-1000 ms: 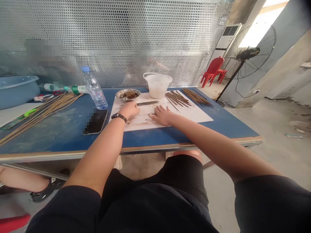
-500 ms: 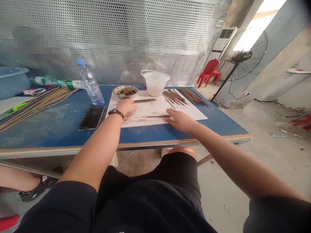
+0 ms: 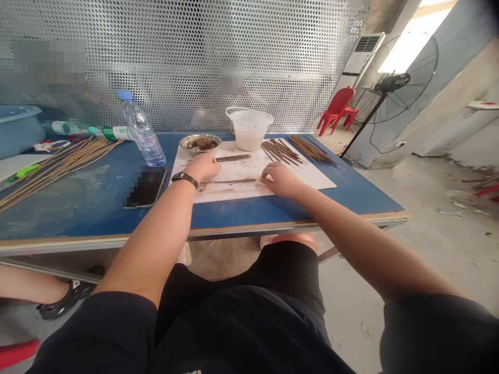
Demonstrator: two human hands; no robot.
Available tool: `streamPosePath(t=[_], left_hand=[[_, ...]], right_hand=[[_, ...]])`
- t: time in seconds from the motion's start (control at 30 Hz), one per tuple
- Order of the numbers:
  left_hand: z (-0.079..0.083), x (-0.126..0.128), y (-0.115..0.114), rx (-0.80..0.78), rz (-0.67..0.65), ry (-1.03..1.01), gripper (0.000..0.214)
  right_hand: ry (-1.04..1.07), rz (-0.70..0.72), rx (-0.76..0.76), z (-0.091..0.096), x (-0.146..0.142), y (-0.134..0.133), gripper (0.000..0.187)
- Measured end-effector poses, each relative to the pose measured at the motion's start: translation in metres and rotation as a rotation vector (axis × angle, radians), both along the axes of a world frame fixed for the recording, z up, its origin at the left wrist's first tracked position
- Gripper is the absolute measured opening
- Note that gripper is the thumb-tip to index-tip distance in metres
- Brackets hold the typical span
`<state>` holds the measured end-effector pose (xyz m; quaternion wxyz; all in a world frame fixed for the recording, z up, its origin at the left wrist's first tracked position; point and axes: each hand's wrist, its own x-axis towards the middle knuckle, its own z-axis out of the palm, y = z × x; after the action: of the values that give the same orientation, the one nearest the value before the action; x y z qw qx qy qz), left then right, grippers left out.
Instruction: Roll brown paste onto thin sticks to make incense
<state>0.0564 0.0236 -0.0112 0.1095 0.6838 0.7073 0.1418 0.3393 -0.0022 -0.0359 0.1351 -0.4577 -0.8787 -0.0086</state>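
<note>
Pressure is best kept even on the thin brown stick [image 3: 230, 181] near the front edge of the white sheet [image 3: 234, 193], touched by the open right hand [image 3: 280, 180], with the open left hand [image 3: 200, 169] just beside it.

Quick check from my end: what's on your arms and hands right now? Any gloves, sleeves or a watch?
No gloves: the left hand and right hand are both bare. A black-strapped wristwatch sits on the left wrist, and nothing shows on the right wrist. The forearms are bare, with dark short sleeves over the upper arms.
</note>
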Motion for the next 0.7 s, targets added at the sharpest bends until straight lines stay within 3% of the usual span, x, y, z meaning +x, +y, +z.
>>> streamPosePath(t=[0.23,0.33,0.43,0.57,0.7], left_hand=[[-0.002,0.004,0.000,0.076,-0.178,0.033,0.034],[-0.005,0.012,-0.003,0.021,-0.275,0.091,0.050],[-0.008,0.027,-0.012,-0.091,-0.275,0.197,0.072],[-0.011,0.042,-0.045,-0.247,-0.227,0.290,0.096],[-0.016,0.039,-0.097,-0.141,-0.295,0.334,0.098]], right_hand=[[-0.048,0.021,-0.157,0.024,-0.062,0.026,0.033],[0.093,-0.032,-0.128,0.024,-0.064,0.047,0.051],[0.213,-0.120,-0.103,0.015,-0.054,0.062,0.052],[0.339,-0.162,-0.234,0.007,-0.037,0.068,0.046],[0.430,-0.159,-0.256,0.012,-0.032,0.066,0.043]])
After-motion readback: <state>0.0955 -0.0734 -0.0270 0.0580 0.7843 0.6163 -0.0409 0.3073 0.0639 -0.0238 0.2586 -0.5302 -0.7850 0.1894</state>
